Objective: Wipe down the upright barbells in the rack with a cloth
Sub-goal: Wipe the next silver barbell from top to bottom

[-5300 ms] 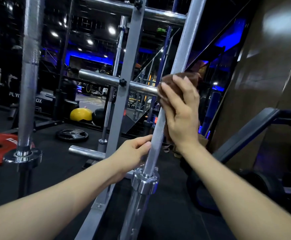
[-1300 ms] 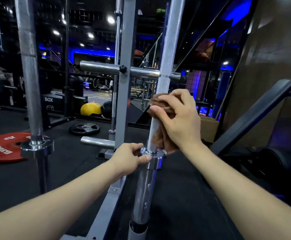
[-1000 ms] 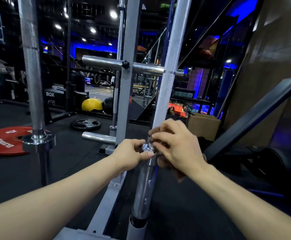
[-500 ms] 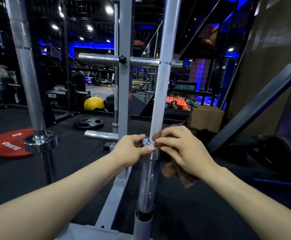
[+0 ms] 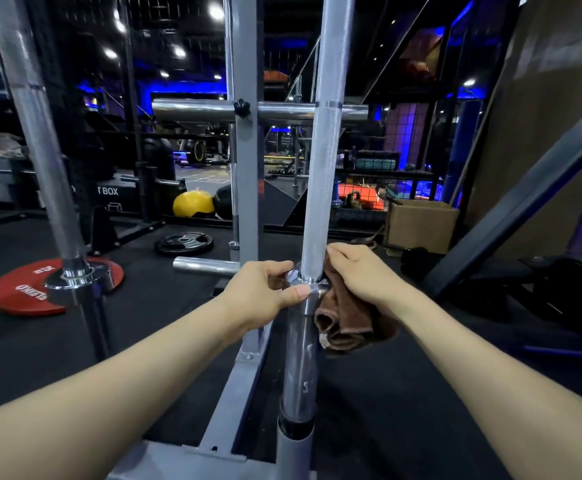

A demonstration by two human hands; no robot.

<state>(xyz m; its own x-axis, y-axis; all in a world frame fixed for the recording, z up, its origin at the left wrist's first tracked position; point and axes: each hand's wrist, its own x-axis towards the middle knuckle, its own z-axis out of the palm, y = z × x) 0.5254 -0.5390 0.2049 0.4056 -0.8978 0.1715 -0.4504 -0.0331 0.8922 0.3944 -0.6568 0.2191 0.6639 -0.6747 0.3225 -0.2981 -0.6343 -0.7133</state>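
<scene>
- A second upright barbell is seen at the left of the frame, its collar overlapping a red weight plate that lies on the dark floor.
- A black weight plate is seen flat on the floor left of centre, with a yellow ball behind it and a cardboard box to the right of centre.
- The grey rack post is seen just left of the centre barbell, crossed by a chrome horizontal peg in the upper middle; a shorter lower peg is partly hidden behind the left hand.
- A dark slanted bench frame is seen at the right edge.
- The centre barbell is shown upright in the middle of the frame, with a bright knurled shaft above, a shiny collar at hand level and a thicker smooth sleeve below that drops into a grey socket at the bottom of the frame.
- The collar is gripped by the left hand from the left, fingers curled behind it and thumb pressed across its front.
- A brown cloth is held by the right hand against the right side of the bar at the collar; the fingers are curled over the cloth's top, their tips touching the shaft, while the rest of the cloth hangs bunched below the palm beside the sleeve.
</scene>
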